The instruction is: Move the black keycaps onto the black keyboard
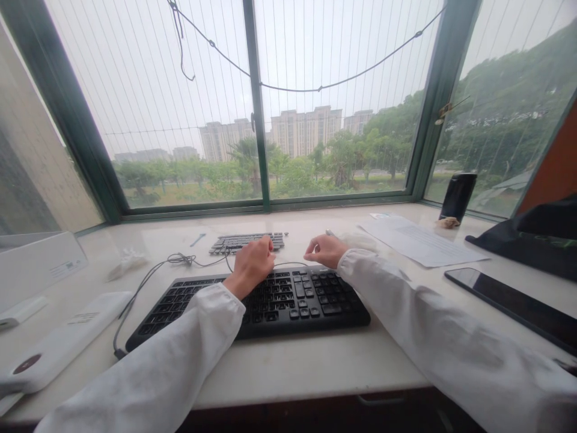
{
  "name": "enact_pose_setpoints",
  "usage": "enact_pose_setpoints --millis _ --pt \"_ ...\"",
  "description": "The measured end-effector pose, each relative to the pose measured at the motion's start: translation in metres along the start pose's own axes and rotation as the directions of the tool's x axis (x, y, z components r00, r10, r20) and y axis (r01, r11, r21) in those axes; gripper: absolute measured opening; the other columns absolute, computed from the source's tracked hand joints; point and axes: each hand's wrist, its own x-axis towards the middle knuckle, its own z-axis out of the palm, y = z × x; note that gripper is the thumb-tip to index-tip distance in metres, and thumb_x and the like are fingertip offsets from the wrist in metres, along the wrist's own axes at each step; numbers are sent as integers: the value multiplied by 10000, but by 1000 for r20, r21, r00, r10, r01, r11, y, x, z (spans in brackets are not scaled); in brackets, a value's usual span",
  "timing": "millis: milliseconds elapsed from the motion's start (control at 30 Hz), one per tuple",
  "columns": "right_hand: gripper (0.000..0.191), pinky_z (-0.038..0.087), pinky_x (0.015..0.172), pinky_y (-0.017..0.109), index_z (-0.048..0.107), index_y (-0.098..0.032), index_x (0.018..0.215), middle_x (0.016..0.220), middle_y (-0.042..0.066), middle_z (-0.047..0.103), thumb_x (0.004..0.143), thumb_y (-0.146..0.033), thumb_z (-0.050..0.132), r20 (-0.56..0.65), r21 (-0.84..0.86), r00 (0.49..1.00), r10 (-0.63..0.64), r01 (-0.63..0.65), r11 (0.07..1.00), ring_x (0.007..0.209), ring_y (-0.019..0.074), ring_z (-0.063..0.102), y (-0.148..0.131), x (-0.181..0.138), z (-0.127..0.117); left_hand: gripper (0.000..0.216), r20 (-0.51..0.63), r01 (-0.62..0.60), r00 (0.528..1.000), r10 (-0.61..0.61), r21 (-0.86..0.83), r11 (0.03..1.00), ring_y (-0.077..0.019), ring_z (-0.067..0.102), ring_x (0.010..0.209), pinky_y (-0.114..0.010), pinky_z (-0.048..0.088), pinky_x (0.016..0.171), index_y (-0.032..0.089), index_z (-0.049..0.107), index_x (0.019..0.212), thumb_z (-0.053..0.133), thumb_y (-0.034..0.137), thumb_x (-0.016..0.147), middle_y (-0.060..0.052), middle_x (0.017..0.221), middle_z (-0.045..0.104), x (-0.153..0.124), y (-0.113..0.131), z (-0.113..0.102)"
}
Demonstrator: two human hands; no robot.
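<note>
A black keyboard lies flat on the white sill. Its left and middle sections show bare sockets without caps, while the number pad on the right still carries keys. Just behind it rests a block of loose black keycaps, laid out in rows. My left hand is closed above the keyboard's middle, in front of those keycaps; whatever its fingers hold is hidden. Over the keyboard's back edge, my right hand has its fingers pinched together. A small pale tip shows above that hand, too little to name.
A cable loops left of the keyboard. Near it lie a blue tool, crumpled tissue and a white device. At right are a printed sheet, a smartphone, a black cylinder and a dark cloth item.
</note>
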Motion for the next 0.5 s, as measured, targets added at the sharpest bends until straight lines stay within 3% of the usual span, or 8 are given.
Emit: enact_pose_setpoints --millis 200,367,500 --pt "224 396 629 250 718 -244 837 787 11 670 718 -422 653 -38 -77 999 -1 -2 997 720 142 591 10 2 3 97 -10 -103 994 105 134 986 -224 634 774 -287 389 642 215 553 914 516 263 840 -47 854 673 -2 -3 -10" --pt "207 369 610 259 708 -281 829 775 -13 677 767 -450 605 -131 -187 991 -22 -3 982 714 142 588 6 0 3 131 19 -99 995 97 193 976 -239 646 815 -312 435 703 188 570 950 481 223 861 -79 882 672 -1 -8 -18" --pt "246 380 639 265 705 -306 909 846 -7 697 811 -476 555 -107 -303 993 -45 10 953 776 156 605 2 13 4 163 48 -97 995 89 203 974 -245 647 844 -334 456 743 164 583 961 454 171 863 -108 899 666 -2 -10 -21"
